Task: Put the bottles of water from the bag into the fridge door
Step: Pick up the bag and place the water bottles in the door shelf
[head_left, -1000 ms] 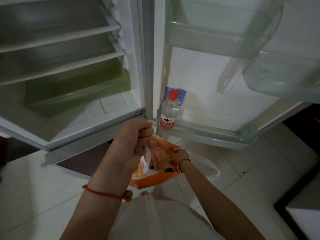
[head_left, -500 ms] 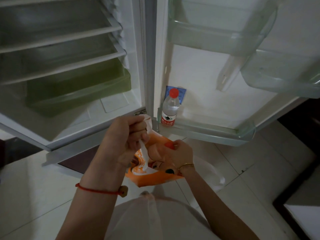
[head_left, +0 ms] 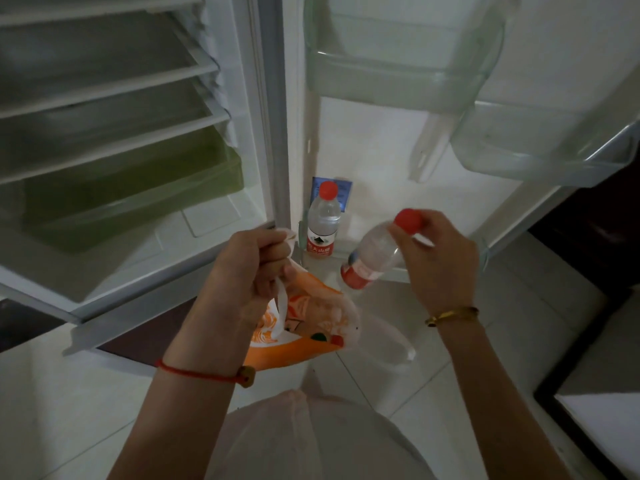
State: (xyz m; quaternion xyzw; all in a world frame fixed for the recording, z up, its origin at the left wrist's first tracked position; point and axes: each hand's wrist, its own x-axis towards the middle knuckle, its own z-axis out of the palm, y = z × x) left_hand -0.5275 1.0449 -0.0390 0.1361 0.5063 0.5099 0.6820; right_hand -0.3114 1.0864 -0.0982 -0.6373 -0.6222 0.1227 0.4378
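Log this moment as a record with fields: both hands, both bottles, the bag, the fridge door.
left hand: grips the white handle of the bag
right hand: holds the tilted bottle near its red cap
tilted bottle: out of the bag, near the bottom door shelf
upright bottle: stands in that shelf, at the hinge end
bag: orange and white, hanging
fridge door: open

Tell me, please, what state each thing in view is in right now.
fridge door: open.
shelved bottle: upright, capped, standing in the bottom door shelf.
held bottle: capped, tilted, out of the bag, not yet on the shelf.
bag: hanging, mouth open.
left hand: grips the bag's handle.
right hand: grips the held bottle near its cap.
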